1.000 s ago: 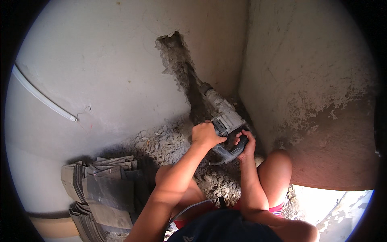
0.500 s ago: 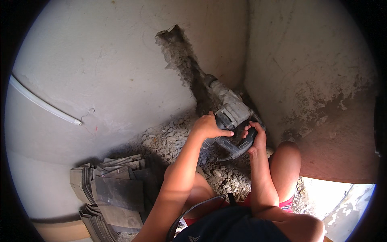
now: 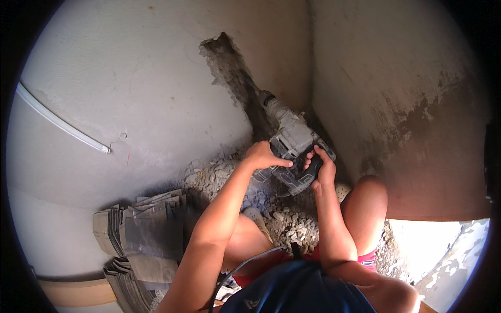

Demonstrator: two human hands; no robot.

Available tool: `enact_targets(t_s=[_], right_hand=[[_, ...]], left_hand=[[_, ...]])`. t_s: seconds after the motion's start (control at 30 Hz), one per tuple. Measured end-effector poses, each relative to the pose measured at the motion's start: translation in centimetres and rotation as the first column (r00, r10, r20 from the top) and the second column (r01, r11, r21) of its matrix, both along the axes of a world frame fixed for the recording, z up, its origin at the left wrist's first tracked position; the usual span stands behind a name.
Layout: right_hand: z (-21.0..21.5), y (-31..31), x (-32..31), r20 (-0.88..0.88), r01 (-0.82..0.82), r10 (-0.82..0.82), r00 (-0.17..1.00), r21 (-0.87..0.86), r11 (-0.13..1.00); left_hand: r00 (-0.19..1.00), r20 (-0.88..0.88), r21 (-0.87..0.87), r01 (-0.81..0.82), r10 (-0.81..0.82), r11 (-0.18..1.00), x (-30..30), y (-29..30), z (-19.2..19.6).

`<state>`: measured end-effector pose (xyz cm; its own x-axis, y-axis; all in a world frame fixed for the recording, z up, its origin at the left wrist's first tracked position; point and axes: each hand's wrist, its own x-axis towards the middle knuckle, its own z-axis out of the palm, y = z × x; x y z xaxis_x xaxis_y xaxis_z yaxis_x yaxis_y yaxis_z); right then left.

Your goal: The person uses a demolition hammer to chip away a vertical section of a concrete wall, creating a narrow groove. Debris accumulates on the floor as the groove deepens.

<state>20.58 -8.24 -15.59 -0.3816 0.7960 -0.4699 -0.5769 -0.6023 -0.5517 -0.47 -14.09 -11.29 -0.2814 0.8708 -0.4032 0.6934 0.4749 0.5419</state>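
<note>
Hands both on a grey rotary hammer (image 3: pixel 292 143), which sits just right of centre frame, angled with its nose toward 11 o'clock. Left hand (image 3: pixel 263 156) is wrapped over the tool body from the 9 o'clock side, fingers curled closed around the housing, index finger extended along it. Right hand (image 3: pixel 323 168) grips the dark rear handle (image 3: pixel 300 180) at the tool's 5 o'clock end, fingers closed around it. Tool's front end enters a rough vertical channel (image 3: pixel 229 73) cut into the plastered wall (image 3: pixel 130 94), running from 12 o'clock down to the tool; the bit itself is hidden in shadow. Rubble pile (image 3: pixel 219 175) of broken plaster lies on the floor at the wall's foot, under and at 7 o'clock of the tool. Stack of grey tiles (image 3: pixel 141 235) stands on edge at 8 o'clock, well apart from the hands. White conduit (image 3: pixel 62 125) runs diagonally across the wall at 9 o'clock. Black power cord (image 3: pixel 245 263) loops near 6 o'clock, between the person's bare knees.
</note>
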Motion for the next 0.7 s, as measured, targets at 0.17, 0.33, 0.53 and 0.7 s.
enact_targets(t_s=[0.17, 0.33, 0.53, 0.7], right_hand=[[-0.2, -2.0, 1.6, -0.123, 0.013, -0.025, 0.992, -0.094, 0.995], [-0.1, -2.0, 2.0, -0.166, 0.02, -0.042, 0.985, -0.13, 0.991], [-0.1, -2.4, 1.3, -0.18, 0.056, -0.084, 0.98, -0.151, 0.987], [-2.2, -1.3, 0.2, -0.248, 0.025, -0.071, 0.966, -0.184, 0.983]], left_hand=[[1.0, -0.016, -0.05, -0.002, 0.001, 0.999, 1.4, -1.7, 1.8], [0.999, -0.031, -0.073, -0.011, 0.008, 0.997, 2.1, -1.7, 2.9], [0.999, -0.036, -0.071, 0.017, -0.02, 0.997, 0.8, -0.9, 1.6], [0.993, -0.118, -0.085, 0.016, -0.026, 0.996, -0.1, 0.1, 1.4]])
